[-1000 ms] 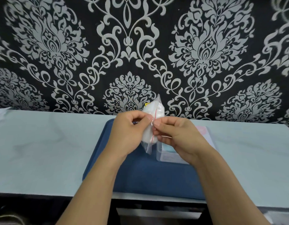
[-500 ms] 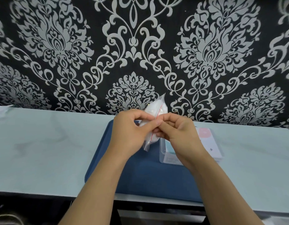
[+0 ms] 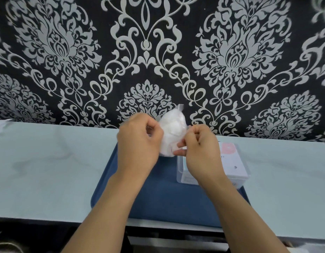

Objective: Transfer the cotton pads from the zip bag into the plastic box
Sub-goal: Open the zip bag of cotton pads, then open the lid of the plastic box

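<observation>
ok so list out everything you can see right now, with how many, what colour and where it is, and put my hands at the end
zip bag: one, clear plastic, held up between both hands above the mat
cotton pads: a bunch, count not clear, white, inside the zip bag
plastic box: one, clear with a white and pink label, on the right part of the mat, partly behind the right hand
mat: one, dark blue, centre of the table
table: one, pale blue-grey, across the view
wallpaper: black with white damask pattern, behind the table
left hand: gripping the bag's left side
right hand: gripping the bag's right side
</observation>
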